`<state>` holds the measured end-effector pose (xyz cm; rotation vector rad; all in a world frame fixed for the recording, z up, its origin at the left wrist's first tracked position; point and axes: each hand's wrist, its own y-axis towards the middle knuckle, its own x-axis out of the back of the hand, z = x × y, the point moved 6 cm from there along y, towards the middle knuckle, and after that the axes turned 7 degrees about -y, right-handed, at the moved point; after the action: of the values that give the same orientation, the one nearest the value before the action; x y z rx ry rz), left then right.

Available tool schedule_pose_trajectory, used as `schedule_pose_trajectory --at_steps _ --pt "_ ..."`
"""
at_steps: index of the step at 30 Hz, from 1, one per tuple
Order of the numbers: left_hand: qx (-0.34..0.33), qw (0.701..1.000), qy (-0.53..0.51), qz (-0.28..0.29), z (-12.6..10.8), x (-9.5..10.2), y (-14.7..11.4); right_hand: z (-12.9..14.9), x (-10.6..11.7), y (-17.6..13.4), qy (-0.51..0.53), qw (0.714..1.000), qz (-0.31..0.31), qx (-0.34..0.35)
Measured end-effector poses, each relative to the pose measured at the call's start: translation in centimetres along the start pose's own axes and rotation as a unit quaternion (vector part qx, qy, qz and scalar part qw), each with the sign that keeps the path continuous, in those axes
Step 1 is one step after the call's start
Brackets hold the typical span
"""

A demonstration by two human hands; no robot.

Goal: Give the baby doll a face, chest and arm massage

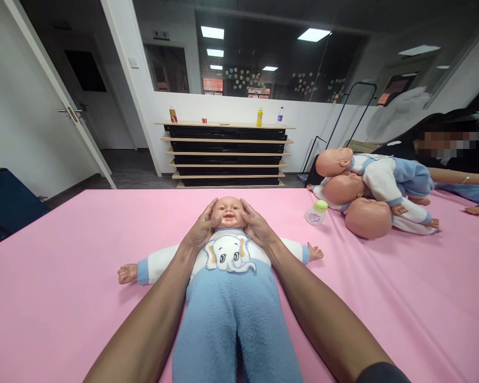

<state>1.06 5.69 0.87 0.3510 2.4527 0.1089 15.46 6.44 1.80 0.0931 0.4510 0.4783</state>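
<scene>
A baby doll (228, 266) in a white and blue fleece suit with an elephant on the chest lies on its back on the pink mat (64, 255), arms spread, head pointing away from me. My left hand (200, 230) cups the left side of the doll's head, thumb on its cheek. My right hand (256, 226) cups the other side of the head, thumb near the other cheek. Both hands touch the face.
Three more dolls (377, 194) are piled at the right of the mat, with a small bottle (316, 213) with a green cap beside them. Another person (455, 154) sits at the far right. A low shelf (227, 154) with bottles stands by the back wall.
</scene>
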Motion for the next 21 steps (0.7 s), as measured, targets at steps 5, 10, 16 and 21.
schedule_pose_trajectory --at_steps 5,10,16,21 --pt "-0.003 0.996 0.09 -0.015 -0.05 -0.06 -0.19 -0.26 0.7 -0.12 -0.127 0.991 -0.045 0.021" --pt "-0.006 0.995 0.095 -0.018 -0.19 -0.27 -0.25 -0.46 0.63 -0.15 -0.123 0.992 -0.04 0.015" --pt "0.008 1.0 0.02 -0.001 -0.04 -0.12 -0.12 -0.44 0.15 0.02 -0.013 1.0 0.013 -0.012" --pt "0.005 1.0 -0.014 0.007 -0.15 -0.14 -0.05 0.05 0.01 -0.08 -0.002 1.0 0.014 -0.006"
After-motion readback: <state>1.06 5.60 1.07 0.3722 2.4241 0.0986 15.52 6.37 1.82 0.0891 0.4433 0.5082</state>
